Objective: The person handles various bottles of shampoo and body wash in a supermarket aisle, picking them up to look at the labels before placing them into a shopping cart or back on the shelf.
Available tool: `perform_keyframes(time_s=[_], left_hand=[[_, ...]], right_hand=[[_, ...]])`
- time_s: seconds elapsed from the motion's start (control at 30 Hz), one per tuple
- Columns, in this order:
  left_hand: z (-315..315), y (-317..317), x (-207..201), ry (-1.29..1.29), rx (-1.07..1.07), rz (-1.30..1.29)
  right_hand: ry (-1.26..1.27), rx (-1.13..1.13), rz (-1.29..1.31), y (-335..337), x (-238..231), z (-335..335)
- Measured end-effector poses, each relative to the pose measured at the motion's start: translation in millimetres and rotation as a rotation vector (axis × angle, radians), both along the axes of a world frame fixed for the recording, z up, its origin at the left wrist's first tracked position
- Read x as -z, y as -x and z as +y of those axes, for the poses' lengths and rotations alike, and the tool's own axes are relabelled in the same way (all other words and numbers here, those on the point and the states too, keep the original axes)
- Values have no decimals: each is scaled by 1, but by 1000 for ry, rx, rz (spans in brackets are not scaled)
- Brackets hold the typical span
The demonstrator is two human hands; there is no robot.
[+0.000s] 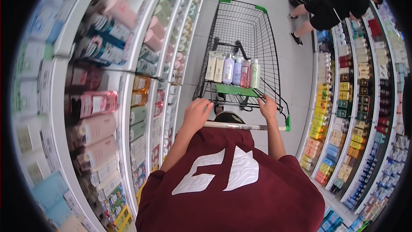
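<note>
The person stands behind a black wire shopping cart with green plastic corners (274, 47), and the step in hand seems to be guiding or steadying it. The left hand (198, 113) is partly curled near the left end of the pale handle bar (240, 126); whether it grips anything cannot be told. The right hand (268, 107) reaches past the bar, fingers bent at the cart's near edge, its hold unclear. Six cream, lavender, pink and pale-green bottles and packs (237, 71) stand upright in a row inside, behind a green flap (235, 90). Moving on would likely call for an even two-handed push between the shelves.
</note>
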State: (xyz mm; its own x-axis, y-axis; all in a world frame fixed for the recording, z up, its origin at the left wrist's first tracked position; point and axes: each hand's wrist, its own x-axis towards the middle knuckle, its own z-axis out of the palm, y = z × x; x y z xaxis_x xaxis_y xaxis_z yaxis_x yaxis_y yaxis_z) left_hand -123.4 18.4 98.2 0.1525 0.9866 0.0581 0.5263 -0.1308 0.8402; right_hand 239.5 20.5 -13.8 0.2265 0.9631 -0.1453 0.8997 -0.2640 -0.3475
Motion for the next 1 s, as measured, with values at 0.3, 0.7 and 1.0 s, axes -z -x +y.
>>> perform_keyframes(time_s=[0.3,0.7,1.0], left_hand=[[68,-92,123,573,252,537],[79,-97,132,463,161,506],[92,-98,118,549,124,524]], right_hand=[[353,-82,92,-15,9,31],[465,-136,207,-51,161,202],[336,-74,-2,-30,215,285]])
